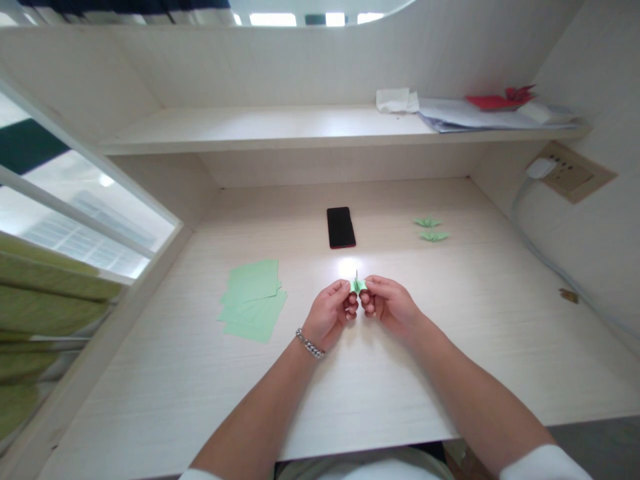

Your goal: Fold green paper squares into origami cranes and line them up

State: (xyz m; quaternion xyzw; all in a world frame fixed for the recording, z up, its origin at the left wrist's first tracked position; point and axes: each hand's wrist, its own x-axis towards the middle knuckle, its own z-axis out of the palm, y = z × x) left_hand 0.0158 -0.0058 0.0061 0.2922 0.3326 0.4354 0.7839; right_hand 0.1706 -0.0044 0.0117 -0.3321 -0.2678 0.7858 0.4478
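Observation:
Between my two hands is a small green paper crane [357, 286], pinched from both sides above the desk. My left hand [332, 308] is closed, thumb and fingers on the crane's left wing. Its right wing is gripped the same way by my right hand [391, 300]. A thin point of folded paper sticks up in the middle. Fingertips cover the outer parts of the wings. Two finished-looking green cranes, a rear one [427, 222] and a front one [434, 237], lie at the right. Left of my hands, several green paper sheets [254, 293] lie in a loose overlapping pile.
A black phone [341, 227] lies flat beyond my hands. The shelf [260, 125] above carries papers [480, 117], a white tissue [397, 101] and a red paper crane [519, 93]. A cable [525, 237] hangs from the wall socket [573, 172] at right.

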